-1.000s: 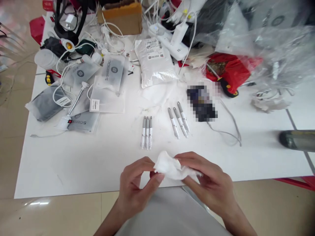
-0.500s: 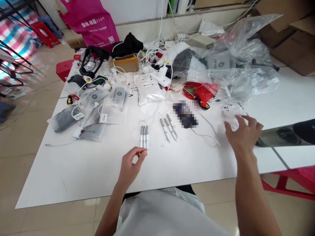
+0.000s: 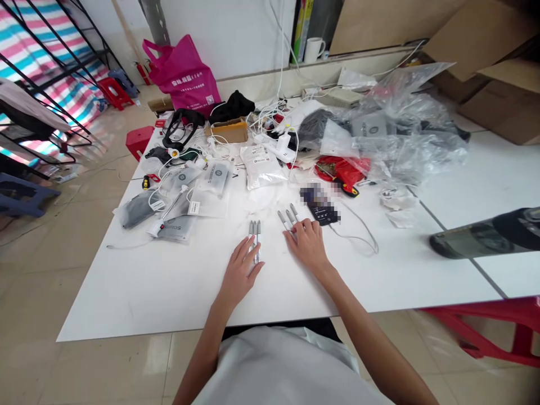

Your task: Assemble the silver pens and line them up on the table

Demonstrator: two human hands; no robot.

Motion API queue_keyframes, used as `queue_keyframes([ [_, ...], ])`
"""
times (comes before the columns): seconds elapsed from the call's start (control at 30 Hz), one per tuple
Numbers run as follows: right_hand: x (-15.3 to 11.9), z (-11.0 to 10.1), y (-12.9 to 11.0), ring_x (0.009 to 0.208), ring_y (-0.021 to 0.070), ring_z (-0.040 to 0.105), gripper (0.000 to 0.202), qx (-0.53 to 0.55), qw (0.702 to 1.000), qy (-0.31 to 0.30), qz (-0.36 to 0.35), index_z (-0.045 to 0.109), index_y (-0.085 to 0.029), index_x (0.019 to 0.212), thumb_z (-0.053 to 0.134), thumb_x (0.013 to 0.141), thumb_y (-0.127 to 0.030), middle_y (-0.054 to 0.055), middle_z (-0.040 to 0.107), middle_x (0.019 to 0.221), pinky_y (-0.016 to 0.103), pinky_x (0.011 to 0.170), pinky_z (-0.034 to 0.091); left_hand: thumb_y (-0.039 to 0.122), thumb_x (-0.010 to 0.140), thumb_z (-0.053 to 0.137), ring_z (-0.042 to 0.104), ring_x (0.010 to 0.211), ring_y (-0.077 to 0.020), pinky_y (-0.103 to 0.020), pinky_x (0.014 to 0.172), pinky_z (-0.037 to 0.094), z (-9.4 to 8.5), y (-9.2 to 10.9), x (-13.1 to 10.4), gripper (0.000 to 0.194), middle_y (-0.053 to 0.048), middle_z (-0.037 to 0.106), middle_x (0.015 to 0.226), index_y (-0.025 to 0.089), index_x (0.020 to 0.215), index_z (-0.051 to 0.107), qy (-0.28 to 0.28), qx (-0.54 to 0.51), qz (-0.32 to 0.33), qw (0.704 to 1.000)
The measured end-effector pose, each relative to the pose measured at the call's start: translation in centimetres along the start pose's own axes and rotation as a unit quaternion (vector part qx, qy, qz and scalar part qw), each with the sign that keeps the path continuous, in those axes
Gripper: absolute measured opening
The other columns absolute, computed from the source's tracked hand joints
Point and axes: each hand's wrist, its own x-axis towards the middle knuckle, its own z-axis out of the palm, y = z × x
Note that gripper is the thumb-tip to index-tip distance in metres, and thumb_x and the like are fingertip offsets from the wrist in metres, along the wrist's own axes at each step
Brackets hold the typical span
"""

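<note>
Two bare hands reach over the near edge of a white worktop [image 3: 169, 298], palms down, with forearms angled inward from the lower left and lower right. The left hand [image 3: 240, 273] lies over the lower part of three silver-and-white pens [image 3: 255, 229], set side by side, pointing to the far edge. Its fingers are loosely spread, thumb out to the right, the hand open. The right hand [image 3: 309, 242] bends over the lower ends of three more pens [image 3: 288, 215], which fan slightly and lean to the left. Its fingers are curled; whether they grip is hidden. Both sets lie around the middle of the worktop, well apart from the bottle [image 3: 472, 236] on its side at the right. Just beyond the right hand is a dark, partly pixelated rectangle [image 3: 324, 212]; a white package [image 3: 262, 167] lies farther back.
</note>
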Motion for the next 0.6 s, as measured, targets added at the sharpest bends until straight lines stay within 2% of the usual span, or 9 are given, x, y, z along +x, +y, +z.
queue_keyframes([
  [0.13,0.5,0.1,0.0,0.097,0.0319,0.051,0.024,0.051,0.999,0.012,-0.002,0.058,-0.02,0.103,0.046,0.109,-0.04,0.016,0.063,0.103,0.049,0.089,0.045,0.029,0.107,0.055,0.045,0.154,-0.028,-0.054,0.124,0.045,-0.1,-0.2,-1.0,0.05,-0.011,0.052,0.162,0.031,0.156,0.048,0.04,-0.026,-0.012,0.999],
  [0.27,0.6,-0.6,-1.0,0.094,0.0277,0.059,0.022,0.212,0.975,0.062,0.012,0.051,-0.021,0.115,0.042,0.111,-0.04,0.014,0.065,0.105,0.044,0.086,0.05,0.03,0.107,0.055,0.057,0.141,-0.027,-0.052,0.12,0.049,-0.4,-0.1,-1.7,0.039,-0.012,0.063,0.147,0.028,0.146,0.058,0.09,-0.072,-0.057,0.992],
  [0.33,1.0,-1.0,-1.9,0.088,0.0251,0.063,0.024,0.271,0.961,0.05,0.002,0.05,-0.021,0.119,0.041,0.112,-0.041,0.012,0.065,0.103,0.041,0.081,0.051,0.034,0.107,0.055,0.06,0.138,-0.0266,-0.05,0.119,0.049,-0.7,0.1,-1.1,0.037,-0.012,0.065,0.143,0.027,0.142,0.062,0.097,-0.115,-0.091,0.984],
  [0.43,2.2,-1.1,-3.5,0.081,0.0221,0.063,0.024,0.311,0.949,-0.008,-0.048,0.05,-0.021,0.121,0.042,0.112,-0.041,0.01,0.067,0.101,0.038,0.077,0.052,0.042,0.106,0.058,0.061,0.138,-0.0271,-0.047,0.119,0.049,-1.4,0.7,1.4,0.04,-0.013,0.065,0.145,0.025,0.142,0.062,0.089,-0.226,-0.141,0.96],
  [0.53,3.5,-0.5,-4.9,0.087,0.0221,0.065,0.024,0.326,0.936,-0.067,-0.112,0.052,-0.021,0.125,0.039,0.113,-0.036,0.011,0.068,0.106,0.036,0.08,0.052,0.048,0.105,0.059,0.053,0.15,-0.0278,-0.046,0.124,0.043,-1.7,0.7,5.1,0.057,-0.015,0.058,0.158,0.025,0.157,0.047,0.097,-0.388,-0.144,0.905],
  [0.6,4.0,0.4,-5.4,0.089,0.0224,0.066,0.027,0.317,0.935,-0.091,-0.132,0.052,-0.02,0.128,0.034,0.113,-0.033,0.011,0.068,0.107,0.035,0.081,0.051,0.053,0.105,0.057,0.052,0.151,-0.0285,-0.047,0.125,0.042,-1.5,0.2,7.3,0.06,-0.016,0.057,0.159,0.023,0.156,0.047,0.106,-0.475,-0.148,0.861],
])
